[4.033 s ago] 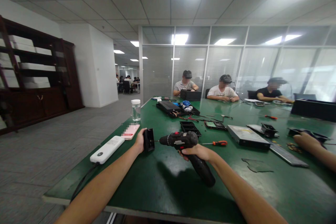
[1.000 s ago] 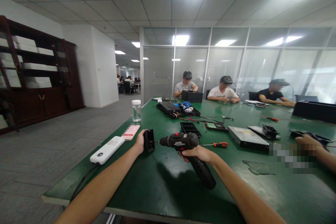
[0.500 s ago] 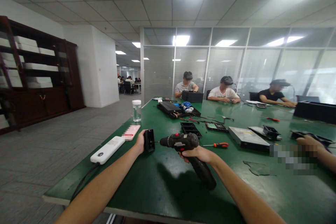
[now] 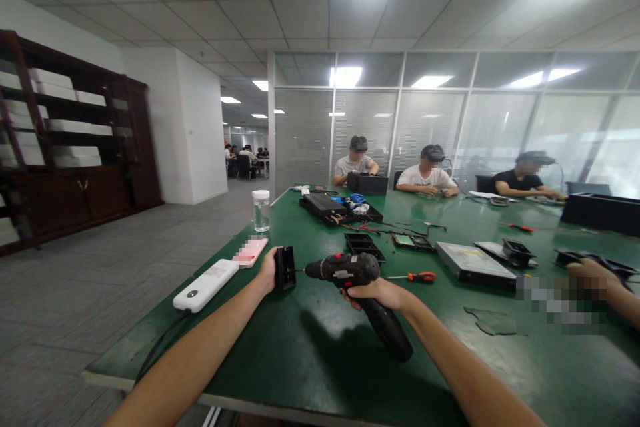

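Note:
My left hand (image 4: pixel 269 271) grips a small black frame part (image 4: pixel 286 268) by its left side, upright over the green table (image 4: pixel 250 360). In my right hand (image 4: pixel 373 293) is a black cordless drill (image 4: pixel 345 269), its handle slanting down to the right and its bit pointing left at the frame part. The bit's tip is at or very near the part's inner side; whether they touch I cannot tell. Behind the drill lies a black tray-like part (image 4: pixel 364 247). An orange-handled screwdriver (image 4: pixel 421 277) rests to the right of the drill.
A white power bank (image 4: pixel 206 285), a pink phone (image 4: pixel 251 251) and a clear jar (image 4: pixel 261 212) stand along the left edge. Farther back is a black device with cables (image 4: pixel 325 205). A silver metal box (image 4: pixel 475 265) and another person's hand (image 4: pixel 593 280) are at right.

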`<state>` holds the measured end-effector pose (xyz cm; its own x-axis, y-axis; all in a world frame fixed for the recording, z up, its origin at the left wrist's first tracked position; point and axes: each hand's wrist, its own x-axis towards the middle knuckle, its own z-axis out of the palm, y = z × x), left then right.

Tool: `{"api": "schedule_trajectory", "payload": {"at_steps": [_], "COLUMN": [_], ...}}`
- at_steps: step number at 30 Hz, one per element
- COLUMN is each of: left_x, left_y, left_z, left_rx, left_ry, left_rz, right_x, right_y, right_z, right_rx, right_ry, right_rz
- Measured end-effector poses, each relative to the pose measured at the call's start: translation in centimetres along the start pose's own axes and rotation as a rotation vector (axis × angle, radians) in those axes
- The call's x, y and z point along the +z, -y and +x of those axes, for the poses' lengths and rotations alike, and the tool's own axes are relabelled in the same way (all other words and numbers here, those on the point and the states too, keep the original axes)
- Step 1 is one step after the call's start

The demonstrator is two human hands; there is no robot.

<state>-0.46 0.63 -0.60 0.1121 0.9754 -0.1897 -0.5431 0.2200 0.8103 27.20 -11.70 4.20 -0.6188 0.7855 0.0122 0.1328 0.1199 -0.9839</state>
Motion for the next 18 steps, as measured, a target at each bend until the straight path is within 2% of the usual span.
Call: {"api": "schedule_trajectory", "payload": {"at_steps": [7,12,18], "left_x": [0.03,0.34,0.08], "left_y": [-0.11,-0.24,-0.13], "left_z": [-0.19,-0.64,-0.36], "left_rx": [0.015,0.005,0.011], "left_ry": [0.020,-0.010,0.025], "left_rz": [0.029,0.017,0.029], "right_x": [-0.30,-0.37,-0.39], "right_y": [-0.36,-0.51,-0.49], "right_z": [0.13,0.17,0.14], "right_rx": [0.019,0.009,0.027], "right_ry": [0.004,0.010,0.001], "right_rz": [0.002,-0.006,-0.018]}}
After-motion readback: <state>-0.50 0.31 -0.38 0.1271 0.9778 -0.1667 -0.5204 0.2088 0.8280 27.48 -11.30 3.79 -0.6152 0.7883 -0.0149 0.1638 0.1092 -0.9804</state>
